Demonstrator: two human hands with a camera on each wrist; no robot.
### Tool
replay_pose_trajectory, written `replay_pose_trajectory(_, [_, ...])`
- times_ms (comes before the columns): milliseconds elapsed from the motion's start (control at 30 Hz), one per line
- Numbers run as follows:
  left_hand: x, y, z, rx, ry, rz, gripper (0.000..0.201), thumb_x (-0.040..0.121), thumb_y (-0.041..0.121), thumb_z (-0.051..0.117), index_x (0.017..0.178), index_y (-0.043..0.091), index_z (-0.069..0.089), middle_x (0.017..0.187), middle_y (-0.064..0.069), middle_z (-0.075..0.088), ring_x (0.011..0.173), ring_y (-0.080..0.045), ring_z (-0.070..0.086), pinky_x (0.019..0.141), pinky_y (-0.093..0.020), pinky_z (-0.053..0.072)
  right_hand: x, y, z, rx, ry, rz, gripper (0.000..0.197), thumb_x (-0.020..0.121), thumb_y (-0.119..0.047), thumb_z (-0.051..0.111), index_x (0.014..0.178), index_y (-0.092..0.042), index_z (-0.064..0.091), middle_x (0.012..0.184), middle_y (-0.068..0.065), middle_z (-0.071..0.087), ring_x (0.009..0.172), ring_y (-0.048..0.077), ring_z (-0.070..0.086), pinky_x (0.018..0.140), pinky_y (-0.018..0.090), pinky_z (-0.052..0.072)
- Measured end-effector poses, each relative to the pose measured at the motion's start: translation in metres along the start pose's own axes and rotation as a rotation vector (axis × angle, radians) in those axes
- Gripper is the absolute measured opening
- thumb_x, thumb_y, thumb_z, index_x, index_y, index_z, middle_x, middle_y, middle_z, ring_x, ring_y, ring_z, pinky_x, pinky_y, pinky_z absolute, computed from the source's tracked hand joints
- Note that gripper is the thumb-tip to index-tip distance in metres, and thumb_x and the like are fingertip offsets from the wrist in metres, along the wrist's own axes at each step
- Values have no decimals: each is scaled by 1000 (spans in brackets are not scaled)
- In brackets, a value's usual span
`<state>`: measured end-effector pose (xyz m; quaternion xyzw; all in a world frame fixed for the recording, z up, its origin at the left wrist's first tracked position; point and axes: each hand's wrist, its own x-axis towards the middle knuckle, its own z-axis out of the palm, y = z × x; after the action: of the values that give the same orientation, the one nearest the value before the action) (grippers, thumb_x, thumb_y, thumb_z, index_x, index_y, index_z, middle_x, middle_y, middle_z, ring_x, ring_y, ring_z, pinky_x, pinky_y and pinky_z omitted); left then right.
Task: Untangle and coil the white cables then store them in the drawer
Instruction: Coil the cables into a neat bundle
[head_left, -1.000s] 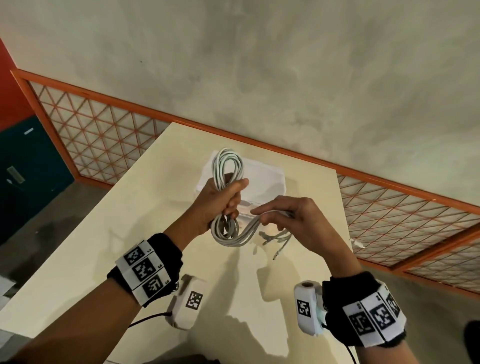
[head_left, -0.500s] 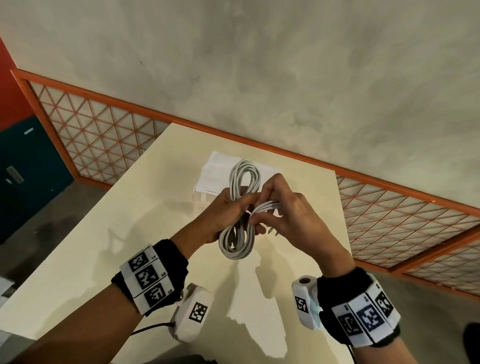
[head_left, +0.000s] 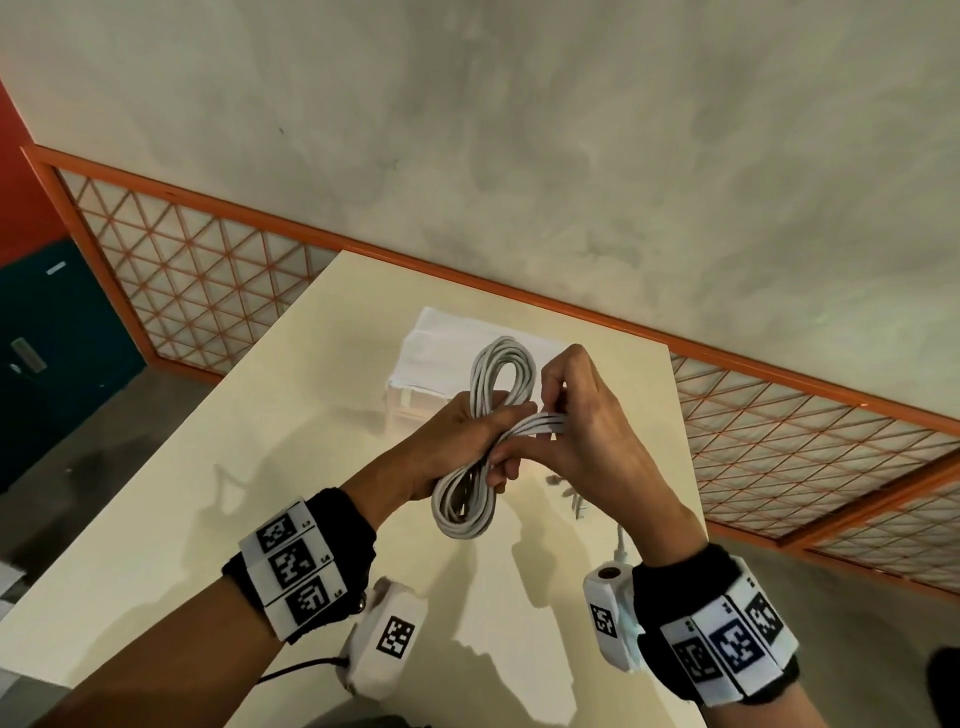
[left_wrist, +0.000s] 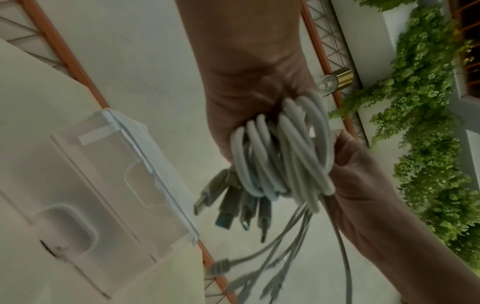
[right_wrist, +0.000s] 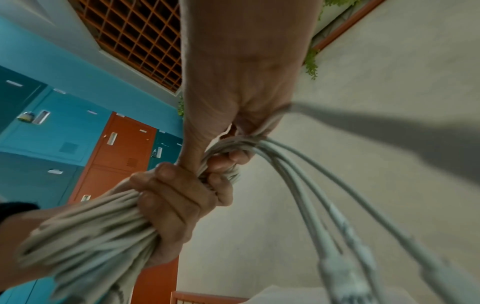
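Note:
A bundle of white cables (head_left: 485, 410), coiled into a long loop, is held above the cream table (head_left: 218, 493). My left hand (head_left: 457, 436) grips the bundle round its middle, fingers curled (right_wrist: 171, 197). My right hand (head_left: 571, 410) pinches the loose cable ends (head_left: 543, 423) and lays them across the bundle's waist. Several plug ends (right_wrist: 345, 255) trail free below the right hand. Other plugs (left_wrist: 233, 207) hang from the coil in the left wrist view. The white drawer box (head_left: 441, 353) stands on the table behind the hands; its clear front (left_wrist: 116, 185) is shut.
The table's far edge meets an orange-framed lattice railing (head_left: 208, 270) and a grey wall. Teal and orange lockers (right_wrist: 122, 152) stand to the left. A green plant wall (left_wrist: 428, 123) and a bulb lamp (left_wrist: 335, 80) appear in the left wrist view.
The right hand has come in from the right to the bundle's middle, drawing the loose ends across it. The bundle has shifted right and slightly up with the left hand.

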<state>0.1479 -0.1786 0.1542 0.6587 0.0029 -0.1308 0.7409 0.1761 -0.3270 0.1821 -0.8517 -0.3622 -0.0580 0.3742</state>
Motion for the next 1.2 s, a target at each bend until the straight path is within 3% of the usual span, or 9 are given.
replay_pose_trajectory(100, [2,1,-7,40,30,6,32,95,29,54,68,10,56,46,-5,51,34,-15,42,50,-29,46,-1,9,-6,110,-27,114,55,67,-34,82,87,-10,36,77,8,52,57,25,57,49,32,44])
replay_pose_trajectory(267, [1,-8,-19,-2,-20,-10,24,94,29,54,82,8,54,42,1,42,31,-12,33,43,-23,41,-6,23,-18,104,-335,281,28,78,-40,70,75,-18,53,53,-2,55,45,9,46,50,25,39])
replay_pose_trajectory(367, [0,-15,-18,-38,-49,-53,49,85,49,54,99,3,58,42,3,37,32,-10,30,43,-23,38,-8,24,-20,47,-345,266,39,83,-52,53,69,-16,61,53,-8,50,50,7,42,54,24,35])
replay_pose_trajectory(533, [2,-20,-11,-141,-99,-146,79,64,84,31,84,10,50,43,0,38,32,-11,30,44,-21,37,-7,17,-19,17,-235,239,50,92,-50,36,66,-13,58,56,-2,44,52,9,40,54,19,34])
replay_pose_trajectory(633, [5,-19,-11,-293,-143,-212,87,63,89,20,80,10,50,40,-3,41,29,-14,34,40,-20,36,-6,19,-17,5,-192,233,45,97,-39,40,63,-14,56,54,-1,44,52,16,40,55,21,33])
replay_pose_trajectory(767, [3,-18,-4,-121,-59,-249,75,73,83,28,65,12,51,44,-4,44,33,-16,35,44,-22,39,-5,17,-14,17,-166,189,40,96,-32,48,63,-10,57,47,-12,46,46,8,39,51,14,30])
replay_pose_trajectory(933, [2,-21,4,34,-28,-194,72,81,77,25,69,12,53,47,-3,43,40,-17,36,47,-25,38,-2,13,-6,89,-123,172,30,93,-29,57,66,-17,60,59,-11,61,55,3,53,55,11,35])
replay_pose_trajectory(1100, [3,-35,5,-64,-137,-167,84,70,81,16,80,6,53,51,-7,45,38,-16,41,48,-24,42,5,13,-2,237,-31,255,23,84,-26,69,69,-10,62,55,-7,57,50,5,47,51,18,35])
replay_pose_trajectory(1200, [2,-40,0,-120,-247,-116,62,81,69,47,89,7,50,49,-2,47,36,-13,42,48,-24,43,6,13,-1,277,4,264,23,83,-26,70,71,-7,64,54,-5,55,49,6,46,50,20,36])
